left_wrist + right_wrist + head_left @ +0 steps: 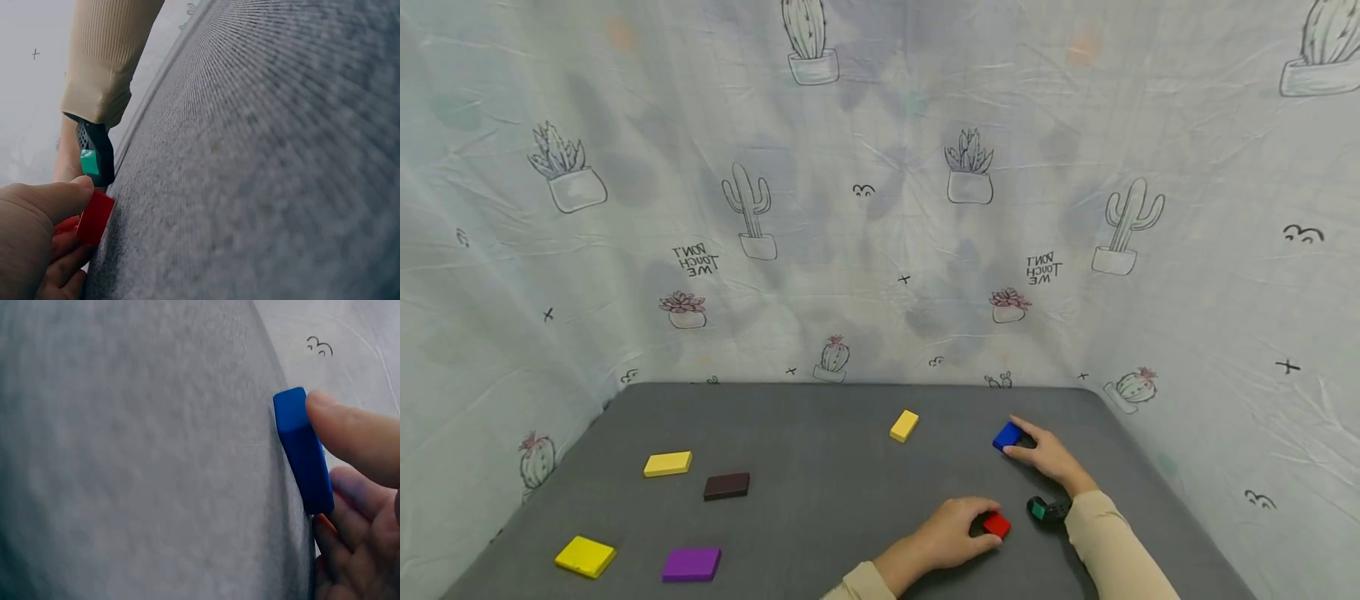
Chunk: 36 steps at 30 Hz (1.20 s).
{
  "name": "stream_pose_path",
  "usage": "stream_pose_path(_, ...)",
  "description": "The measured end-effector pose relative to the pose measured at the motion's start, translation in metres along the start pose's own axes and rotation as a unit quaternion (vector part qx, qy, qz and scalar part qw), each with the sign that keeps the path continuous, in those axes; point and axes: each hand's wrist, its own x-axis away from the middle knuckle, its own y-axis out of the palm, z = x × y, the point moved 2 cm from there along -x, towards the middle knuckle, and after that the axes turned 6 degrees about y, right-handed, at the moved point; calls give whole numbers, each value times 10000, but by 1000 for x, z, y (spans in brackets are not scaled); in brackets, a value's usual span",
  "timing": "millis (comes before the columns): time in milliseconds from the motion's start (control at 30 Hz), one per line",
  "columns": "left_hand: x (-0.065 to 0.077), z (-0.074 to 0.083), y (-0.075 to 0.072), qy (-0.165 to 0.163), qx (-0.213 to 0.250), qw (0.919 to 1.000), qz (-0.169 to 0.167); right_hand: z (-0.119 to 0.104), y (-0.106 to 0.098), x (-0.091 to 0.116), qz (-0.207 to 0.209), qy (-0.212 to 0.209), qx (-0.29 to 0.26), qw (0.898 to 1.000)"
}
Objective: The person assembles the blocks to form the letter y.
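Note:
My left hand (953, 532) holds a small red block (997, 525) between thumb and fingers, low at the front right of the table. In the left wrist view the thumb lies along the top end of the red block (95, 217), with the fingers behind it. Farther back, my right hand (1051, 455) grips a blue block (1007, 437) by its edges. The right wrist view shows the thumb at the upper end of the blue block (304, 450) and the fingers by its lower end, the block close to the grey cloth.
A yellow block (904, 426) lies left of the blue one. On the left are another yellow block (667, 464), a dark brown block (727, 486), a purple block (692, 565) and a bright yellow block (585, 557). A patterned curtain (880, 250) surrounds the grey table (820, 483).

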Motion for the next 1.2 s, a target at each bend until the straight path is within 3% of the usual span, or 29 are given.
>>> stream_pose_path(200,0,0,4,36,-66,10000,-37,0,0,0,-108,-45,52,9999)
stream_pose_path(333,0,-1,5,65,32,10000,23,0,2,0,-53,-22,73,10000)
stream_pose_path(500,0,0,5,125,-205,9997,99,1,6,-2,122,65,192,9997)
stream_pose_path(700,0,0,5,66,-395,9992,74,0,10,-4,261,121,317,9991)
stream_pose_path(1200,-4,1,4,-127,-316,9993,145,2,12,-2,525,236,178,9982)
